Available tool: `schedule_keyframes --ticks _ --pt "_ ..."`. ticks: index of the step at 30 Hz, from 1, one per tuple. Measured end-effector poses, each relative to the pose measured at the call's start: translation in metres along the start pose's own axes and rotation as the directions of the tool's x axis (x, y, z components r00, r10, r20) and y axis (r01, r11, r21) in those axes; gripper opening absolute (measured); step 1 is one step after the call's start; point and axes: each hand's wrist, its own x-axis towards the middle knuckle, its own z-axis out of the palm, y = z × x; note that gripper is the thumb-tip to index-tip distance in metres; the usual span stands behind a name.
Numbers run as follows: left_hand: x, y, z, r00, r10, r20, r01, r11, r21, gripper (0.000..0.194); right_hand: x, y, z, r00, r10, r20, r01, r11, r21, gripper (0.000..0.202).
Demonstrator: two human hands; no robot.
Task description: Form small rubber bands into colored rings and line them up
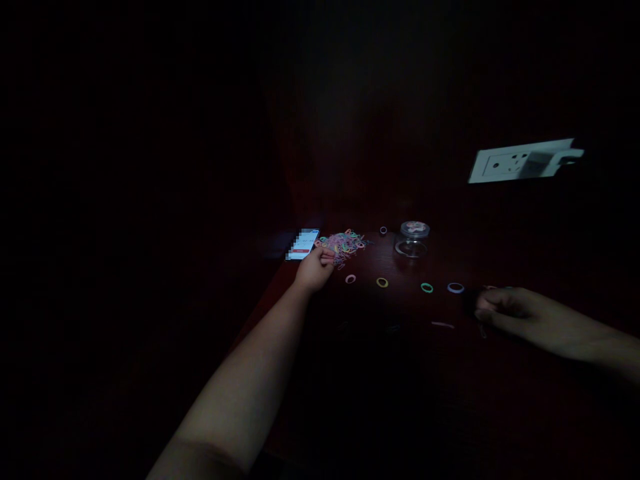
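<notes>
My left hand (pixel 316 268) reaches to the near left edge of a pile of small coloured hair ties (pixel 345 244), fingers closed together; what they hold, if anything, is hidden. Off to the right, my right hand (pixel 515 310) is low over the table with thumb and fingers pinched, and its fingertips are dim. A thin pale band (pixel 483 331) shows just below them. Between the hands a row of single ties lies spaced out: a pink tie (pixel 351 279), a yellow tie (pixel 383 283), a green tie (pixel 427 288) and a blue-violet tie (pixel 455 288).
A phone (pixel 306 244) with a lit screen lies left of the pile. Behind the row stand a clear lidded jar (pixel 412 241) and a small dark ring (pixel 383 231). Nearer me lies a pale pink strip (pixel 443 325). A white wall socket (pixel 523 162) holds a plug. Surroundings are very dark.
</notes>
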Motion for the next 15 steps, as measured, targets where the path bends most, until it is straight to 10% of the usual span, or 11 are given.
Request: schedule_keyframes --ticks 15 --pt "-0.006 0.012 -0.004 0.999 -0.007 0.035 -0.002 0.963 0.271 0.01 0.001 -0.002 0.001 1.0 -0.002 -0.002 0.002 1.0 -0.003 0.037"
